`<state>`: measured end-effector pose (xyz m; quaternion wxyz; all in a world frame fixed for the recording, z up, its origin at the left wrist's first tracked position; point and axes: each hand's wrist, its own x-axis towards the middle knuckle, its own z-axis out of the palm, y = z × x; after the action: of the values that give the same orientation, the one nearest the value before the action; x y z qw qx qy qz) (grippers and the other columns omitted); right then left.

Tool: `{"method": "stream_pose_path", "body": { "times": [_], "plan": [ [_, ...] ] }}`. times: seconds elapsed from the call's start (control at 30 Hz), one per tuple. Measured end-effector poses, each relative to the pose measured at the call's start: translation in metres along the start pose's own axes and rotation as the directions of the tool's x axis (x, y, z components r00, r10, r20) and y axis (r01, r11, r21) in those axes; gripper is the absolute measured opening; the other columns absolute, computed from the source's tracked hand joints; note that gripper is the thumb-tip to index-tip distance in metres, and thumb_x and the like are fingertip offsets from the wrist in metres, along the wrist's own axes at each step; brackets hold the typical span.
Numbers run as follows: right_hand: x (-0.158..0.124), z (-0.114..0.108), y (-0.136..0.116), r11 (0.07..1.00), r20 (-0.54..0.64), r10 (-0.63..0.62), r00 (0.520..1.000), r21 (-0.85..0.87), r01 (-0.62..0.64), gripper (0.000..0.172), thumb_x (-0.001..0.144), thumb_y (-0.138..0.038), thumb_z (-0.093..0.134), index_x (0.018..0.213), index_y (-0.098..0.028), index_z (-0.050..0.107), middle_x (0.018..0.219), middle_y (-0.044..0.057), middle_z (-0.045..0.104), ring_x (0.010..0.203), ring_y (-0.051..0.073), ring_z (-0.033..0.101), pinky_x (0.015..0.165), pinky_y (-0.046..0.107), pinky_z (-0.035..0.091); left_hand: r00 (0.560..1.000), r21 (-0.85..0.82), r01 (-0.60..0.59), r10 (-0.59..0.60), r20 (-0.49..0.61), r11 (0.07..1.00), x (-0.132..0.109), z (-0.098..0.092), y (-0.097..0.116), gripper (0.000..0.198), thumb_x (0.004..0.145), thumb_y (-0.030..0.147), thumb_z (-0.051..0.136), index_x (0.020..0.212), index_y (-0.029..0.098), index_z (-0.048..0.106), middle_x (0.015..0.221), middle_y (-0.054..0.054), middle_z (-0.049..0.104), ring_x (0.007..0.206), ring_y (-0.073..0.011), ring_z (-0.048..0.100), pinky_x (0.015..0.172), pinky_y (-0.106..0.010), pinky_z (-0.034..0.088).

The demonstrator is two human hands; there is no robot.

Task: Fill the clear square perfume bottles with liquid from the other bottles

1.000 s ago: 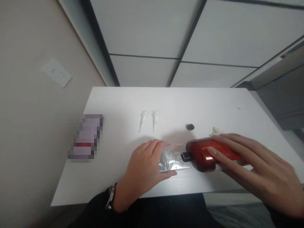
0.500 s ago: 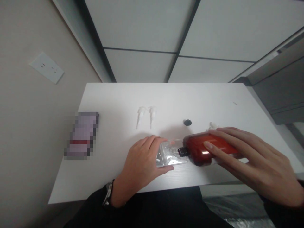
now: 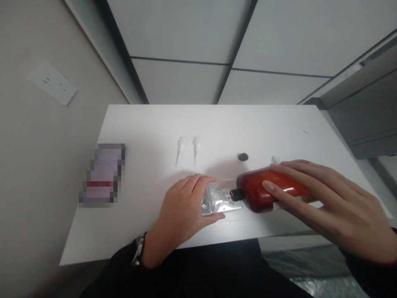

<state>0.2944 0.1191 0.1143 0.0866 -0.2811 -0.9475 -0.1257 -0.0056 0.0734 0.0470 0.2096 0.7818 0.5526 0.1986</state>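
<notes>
My left hand is closed around the sides of a clear square-sided container, fingers along its far side and thumb along the near one. A red bottle lies tipped nearly level in my right hand, which grips its body from above. The bottle's black threaded neck points left, over or at the clear container's opening. I cannot tell whether the two touch, nor whether liquid is flowing. Behind the bottle sits a round black cap.
Two white pump heads lie side by side on the white table. A small white item is partly hidden behind my right hand. A blurred-out flat object lies at the left edge. A wall socket is at upper left.
The whole view has shifted slightly, so everything appears a little higher and further left. Both hands keep the same hold, and the bottle stays tipped at the container.
</notes>
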Motion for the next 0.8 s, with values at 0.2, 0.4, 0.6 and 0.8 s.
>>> {"method": "stream_pose_path", "body": {
  "times": [0.2, 0.4, 0.6, 0.8],
  "plan": [
    [0.0016, -0.0021, 0.0006, 1.000, 0.005, 0.001, 1.000, 0.019, -0.001, 0.093, 0.094, 0.006, 0.055, 0.169, -0.039, 0.022, 0.155, 0.011, 0.059, 0.136, 0.036, 0.062, 0.108, 0.056, 0.056, 1.000, -0.002, 0.010, -0.010, 0.008, 1.000, 0.0001, -0.0005, 0.0005, 0.069, 0.075, 0.058, 0.090, 0.127, 0.022, 0.061, 0.121, -0.007, 0.074, 0.108, -0.0299, 0.071, 0.093, -0.043, 0.058],
    [0.0022, -0.0041, 0.0015, 1.000, 0.027, -0.013, 1.000, -0.001, 0.013, 0.095, 0.094, 0.007, 0.054, 0.170, -0.039, 0.017, 0.156, 0.011, 0.059, 0.138, 0.037, 0.061, 0.109, 0.056, 0.056, 0.999, 0.003, 0.010, -0.010, 0.034, 1.000, -0.0001, -0.0031, 0.0016, 0.067, 0.075, 0.055, 0.092, 0.128, 0.027, 0.062, 0.117, -0.004, 0.073, 0.103, -0.0293, 0.071, 0.087, -0.043, 0.057],
    [0.0037, -0.0063, 0.0006, 1.000, 0.042, -0.008, 0.999, -0.003, 0.008, 0.095, 0.095, 0.006, 0.053, 0.170, -0.039, 0.016, 0.157, 0.010, 0.058, 0.140, 0.037, 0.059, 0.110, 0.057, 0.056, 0.999, 0.005, -0.007, 0.006, 0.043, 1.000, -0.0018, -0.0018, -0.0001, 0.059, 0.078, 0.054, 0.089, 0.126, 0.029, 0.067, 0.122, -0.005, 0.070, 0.103, -0.0283, 0.070, 0.088, -0.043, 0.057],
    [0.0036, -0.0051, 0.0028, 1.000, 0.030, -0.027, 0.999, -0.014, 0.027, 0.092, 0.094, 0.007, 0.052, 0.169, -0.038, 0.022, 0.157, 0.009, 0.057, 0.140, 0.035, 0.059, 0.113, 0.055, 0.054, 0.999, -0.001, -0.018, 0.018, 0.027, 1.000, -0.0027, -0.0007, 0.0000, 0.056, 0.077, 0.052, 0.091, 0.120, 0.027, 0.067, 0.120, -0.004, 0.071, 0.100, -0.0281, 0.071, 0.086, -0.042, 0.056]
  ]
}}
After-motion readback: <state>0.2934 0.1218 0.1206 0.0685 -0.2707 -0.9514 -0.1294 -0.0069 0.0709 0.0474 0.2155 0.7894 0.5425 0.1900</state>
